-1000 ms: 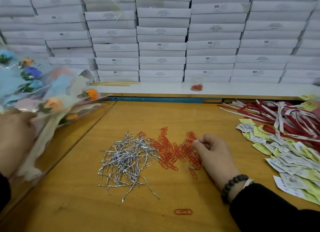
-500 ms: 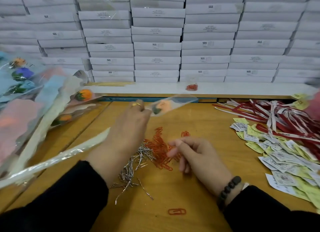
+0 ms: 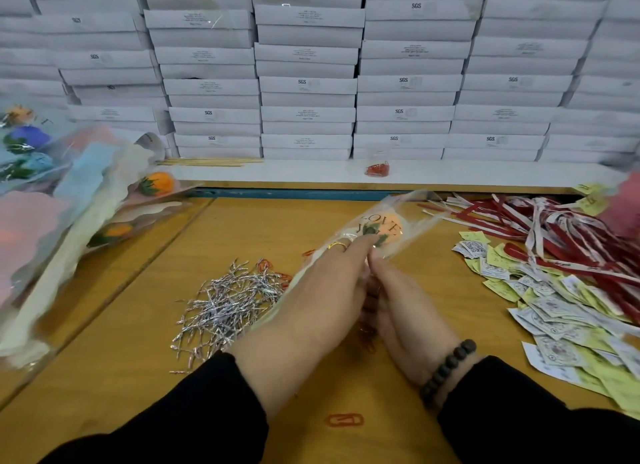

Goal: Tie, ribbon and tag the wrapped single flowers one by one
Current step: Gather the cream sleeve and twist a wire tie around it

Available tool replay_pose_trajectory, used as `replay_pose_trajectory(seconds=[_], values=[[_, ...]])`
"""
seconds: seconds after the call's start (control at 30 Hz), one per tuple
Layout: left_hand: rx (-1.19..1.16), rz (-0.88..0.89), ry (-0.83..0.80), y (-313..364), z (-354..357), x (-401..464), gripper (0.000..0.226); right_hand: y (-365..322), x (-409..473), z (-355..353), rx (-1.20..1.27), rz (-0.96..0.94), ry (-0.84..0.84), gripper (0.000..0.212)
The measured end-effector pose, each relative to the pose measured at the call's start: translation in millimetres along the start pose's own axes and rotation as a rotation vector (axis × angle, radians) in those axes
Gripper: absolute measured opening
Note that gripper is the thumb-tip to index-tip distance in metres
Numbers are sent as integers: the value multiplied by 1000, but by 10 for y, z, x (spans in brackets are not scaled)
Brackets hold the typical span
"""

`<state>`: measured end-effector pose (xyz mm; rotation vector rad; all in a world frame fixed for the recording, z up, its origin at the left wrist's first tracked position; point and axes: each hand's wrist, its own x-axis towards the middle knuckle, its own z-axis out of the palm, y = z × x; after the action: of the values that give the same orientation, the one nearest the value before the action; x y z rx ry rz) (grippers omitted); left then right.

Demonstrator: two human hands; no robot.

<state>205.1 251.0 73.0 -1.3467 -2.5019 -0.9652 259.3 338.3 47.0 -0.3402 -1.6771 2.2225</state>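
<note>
Flower [image 3: 379,228] slants up-right from left hand [image 3: 322,290], which grips its sleeve; right hand [image 3: 398,304] pinches just under the head.

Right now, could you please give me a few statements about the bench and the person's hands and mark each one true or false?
1. The left hand holds a wrapped single flower above the table. True.
2. The pile of silver twist ties lies to the right of the tags. False: it lies left of the hands, and the paper tags are on the right.
3. The red and white ribbons lie at the right, beyond the tags. True.
4. The right hand rests on the stacked white boxes. False: it is low over the table, meeting the flower's wrap beside the left hand.
5. A single red paper clip lies near the table's front edge. True.
</note>
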Motion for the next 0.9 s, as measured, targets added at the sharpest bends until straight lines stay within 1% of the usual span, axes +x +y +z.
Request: replay_pose_trajectory(seconds=[0.1, 0.13, 0.2, 0.27, 0.33, 0.4, 0.43, 0.5, 0.57, 0.63, 0.7, 0.8, 0.9], values=[[-103, -6, -117, 89, -15, -14, 59, -9, 20, -55, -2, -5, 119, 25], [-136, -2, -148, 122, -37, -19, 58, -21, 17, -82, 0, -13, 136, 20], [-241, -26, -177, 163, -132, -34, 51, -43, 17, -128, 17, -55, 117, 11], [-331, -69, -136, 149, -285, -27, 41, -75, 31, -170, 51, -87, 156, 16], [-384, -110, -68, 74, -439, -5, 30, -108, 61, -225, 101, -81, 211, 15], [-403, -168, -53, -36, -552, 2, 20, -138, 82, -272, 110, -62, 227, 12], [-414, -207, -76, -100, -581, -5, 18, -157, 84, -285, 120, -61, 226, 12], [-494, -313, -177, -223, -579, -34, 19, -188, 84, -296, 170, -73, 201, 15], [-606, -401, -299, -300, -522, -75, 30, -191, 92, -302, 193, -67, 188, 19], [-726, -425, -394, -322, -450, -106, 41, -179, 96, -296, 163, -61, 166, 20], [-842, -405, -455, -291, -397, -122, 37, -159, 104, -291, 123, -67, 139, 22], [-955, -382, -478, -242, -338, -129, 23, -162, 93, -265, 76, -71, 126, 21], [-966, -395, -419, -240, -287, -130, 18, -171, 73, -248, 42, -54, 122, 16]])
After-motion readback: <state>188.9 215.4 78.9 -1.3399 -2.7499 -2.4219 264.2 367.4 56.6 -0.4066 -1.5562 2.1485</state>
